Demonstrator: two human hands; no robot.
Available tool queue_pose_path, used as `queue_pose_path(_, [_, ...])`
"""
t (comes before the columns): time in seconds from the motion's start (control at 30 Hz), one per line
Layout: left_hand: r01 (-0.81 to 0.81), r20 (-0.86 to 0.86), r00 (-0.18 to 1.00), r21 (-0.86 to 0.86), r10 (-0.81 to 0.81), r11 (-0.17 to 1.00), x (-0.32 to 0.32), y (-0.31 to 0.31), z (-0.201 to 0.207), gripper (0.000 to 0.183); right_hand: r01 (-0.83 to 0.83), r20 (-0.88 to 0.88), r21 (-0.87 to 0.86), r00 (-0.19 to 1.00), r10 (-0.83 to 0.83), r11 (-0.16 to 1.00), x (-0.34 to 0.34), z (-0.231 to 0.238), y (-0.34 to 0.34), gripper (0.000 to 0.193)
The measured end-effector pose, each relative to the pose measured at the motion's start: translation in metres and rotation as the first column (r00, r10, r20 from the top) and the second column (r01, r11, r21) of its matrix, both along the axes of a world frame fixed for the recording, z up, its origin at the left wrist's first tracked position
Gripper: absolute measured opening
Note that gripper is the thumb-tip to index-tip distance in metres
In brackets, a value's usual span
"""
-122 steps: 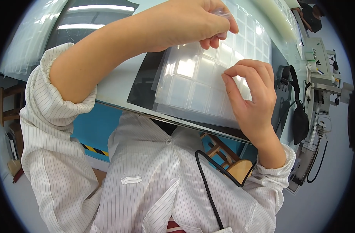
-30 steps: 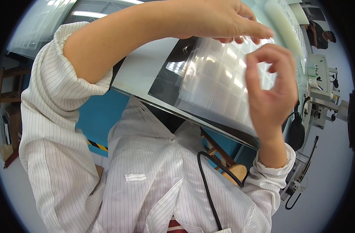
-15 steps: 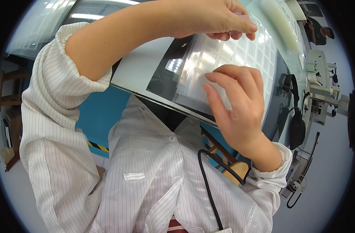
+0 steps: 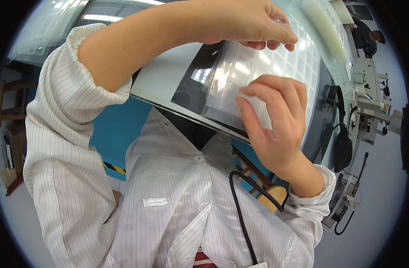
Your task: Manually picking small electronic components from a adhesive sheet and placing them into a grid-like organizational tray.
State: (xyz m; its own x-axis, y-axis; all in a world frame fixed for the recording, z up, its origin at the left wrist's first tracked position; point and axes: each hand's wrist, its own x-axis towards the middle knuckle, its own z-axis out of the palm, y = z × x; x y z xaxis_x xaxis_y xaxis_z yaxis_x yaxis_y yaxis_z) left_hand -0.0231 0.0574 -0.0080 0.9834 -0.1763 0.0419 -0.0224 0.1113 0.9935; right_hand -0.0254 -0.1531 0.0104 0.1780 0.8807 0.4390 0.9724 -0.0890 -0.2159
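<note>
Head camera view, angled down at the table: from where I stand, I see the person's left hand (image 4: 253,22) reaching across from the far left, its fingers curled closed around a crumpled bit of clear plastic (image 4: 282,21), thumb pressed toward the fingertips, above the far part of a clear pocket sheet (image 4: 240,73). That sheet, ruled into rows of rectangular cells and bright with ceiling glare, lies near the table's front edge on a glossy dark board (image 4: 185,94), which rests on the pale tabletop (image 4: 162,73). The right hand (image 4: 280,120) hangs over the sheet's near part, fingers bent, thumb and forefinger close together with a little gap; the tips are blurred, so I can't tell whether anything thin sits between them. Just right of the board lie a black strap (image 4: 335,97) with a buckle and a black pouch (image 4: 343,152). Beyond the sheet runs a translucent roll (image 4: 325,22). More clear sheets (image 4: 39,33) lie at far left, and another person (image 4: 363,38) in dark clothing is at upper right.
</note>
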Motion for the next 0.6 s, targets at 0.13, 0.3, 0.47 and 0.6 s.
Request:
queue_pose_path(0.13, [0.005, 0.011, 1.0, -0.013, -0.005, 1.0, 0.001, -0.001, -0.001, 0.04, -0.032, 0.031, 0.019, 0.999, 0.031, 0.999, 0.005, -0.003, -0.001, 0.023])
queue_pose_path(0.3, [0.095, 0.023, 0.995, 0.034, -0.096, 0.995, -0.009, -0.002, 0.018, 0.055, 0.041, -0.095, 0.082, 0.995, -0.033, 0.996, 0.021, 0.026, -0.009, 0.016])
queue_pose_path(0.47, [0.262, 0.033, 0.962, 0.154, -0.27, 0.953, -0.013, -0.006, 0.014, 0.056, 0.061, -0.237, 0.141, 0.971, -0.026, 0.988, 0.046, 0.03, -0.013, 0.01])
queue_pose_path(0.6, [0.34, 0.054, 0.94, -0.095, -0.336, 0.936, -0.006, -0.007, 0.005, 0.044, 0.22, -0.285, 0.19, 0.945, -0.16, 0.957, 0.042, 0.025, -0.019, 0.009])
